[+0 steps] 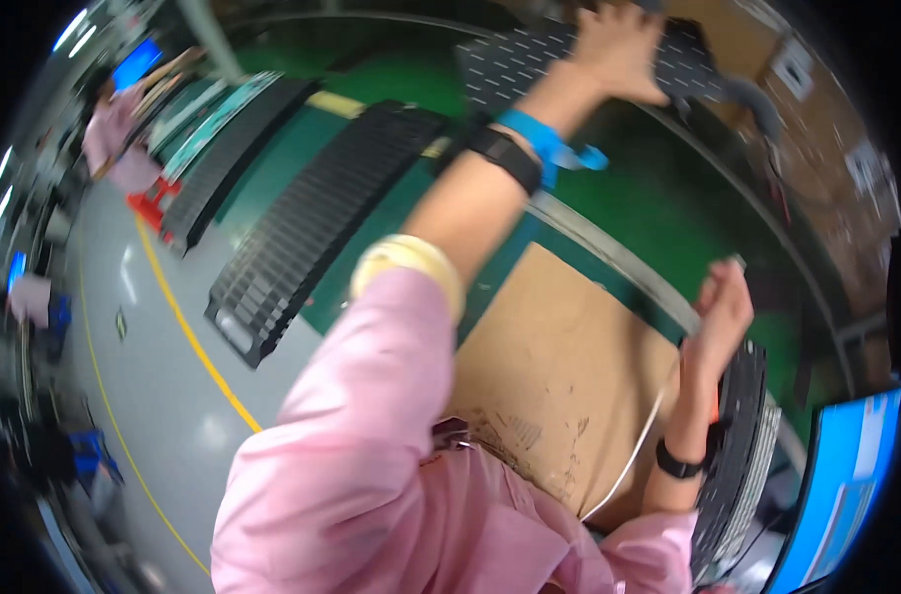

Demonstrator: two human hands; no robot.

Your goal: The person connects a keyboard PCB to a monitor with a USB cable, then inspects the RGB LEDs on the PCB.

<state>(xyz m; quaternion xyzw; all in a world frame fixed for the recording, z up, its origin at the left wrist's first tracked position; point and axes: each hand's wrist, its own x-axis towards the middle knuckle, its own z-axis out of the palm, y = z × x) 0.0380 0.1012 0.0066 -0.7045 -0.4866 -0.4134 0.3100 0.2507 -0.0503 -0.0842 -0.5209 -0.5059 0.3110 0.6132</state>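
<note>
Cardboard sheet (559,366) right of trays (312,228)

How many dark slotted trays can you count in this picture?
4: one under the left hand at the top, two long ones on the green floor, one by the right hand. More may be hidden.

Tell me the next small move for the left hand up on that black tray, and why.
Probably close the left hand on the black slotted tray and draw it toward the cardboard sheet: the palm lies flat on the tray, arm stretched out, while the right hand stays near the keyboard.
</note>
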